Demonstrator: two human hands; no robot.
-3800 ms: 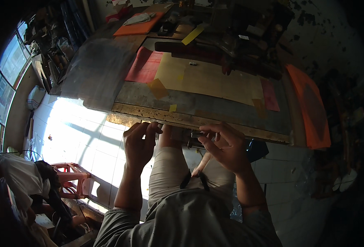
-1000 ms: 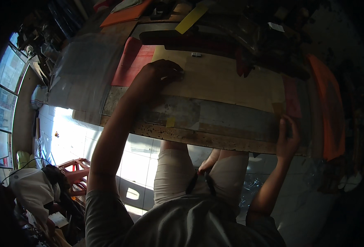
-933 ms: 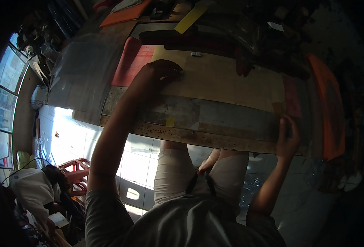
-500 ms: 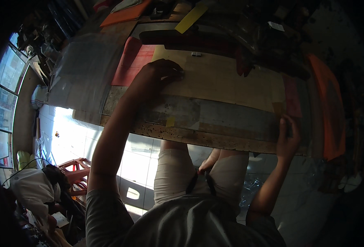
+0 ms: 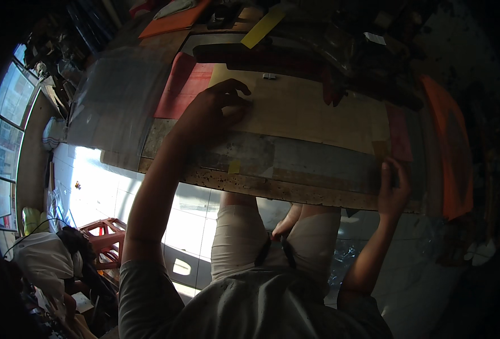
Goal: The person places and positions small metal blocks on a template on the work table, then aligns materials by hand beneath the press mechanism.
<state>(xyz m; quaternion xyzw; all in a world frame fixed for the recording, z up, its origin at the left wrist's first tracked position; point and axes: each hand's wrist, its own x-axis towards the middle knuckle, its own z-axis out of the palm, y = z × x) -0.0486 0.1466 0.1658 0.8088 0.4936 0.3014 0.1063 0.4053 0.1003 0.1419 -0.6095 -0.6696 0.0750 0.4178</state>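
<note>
A pale yellowish sheet (image 5: 301, 107) lies flat on the worktable, with a red sheet (image 5: 190, 85) at its left end and a reddish piece (image 5: 400, 133) at its right. My left hand (image 5: 219, 107) is over the sheet's left part, forefinger arched and thumb apart from it, with nothing visible between them. Near the table's front right, my right hand (image 5: 395, 183) rests with bent, parted fingers just below a small brown patch (image 5: 381, 148) at the sheet's corner. A small pale piece (image 5: 269, 75) sits by the sheet's far edge.
A dark bar (image 5: 261, 56) crosses behind the sheet. Orange sheets (image 5: 450, 147) stand at the right. A yellow strip (image 5: 262, 27) lies at the back, clear plastic (image 5: 111, 101) at the left. The table's worn front edge (image 5: 250, 191) is above my lap. Another person (image 5: 44, 257) is low at the left.
My left hand's forefinger has lifted and its fingers have spread from the sheet. My right hand has hardly moved; the sheets look unchanged.
</note>
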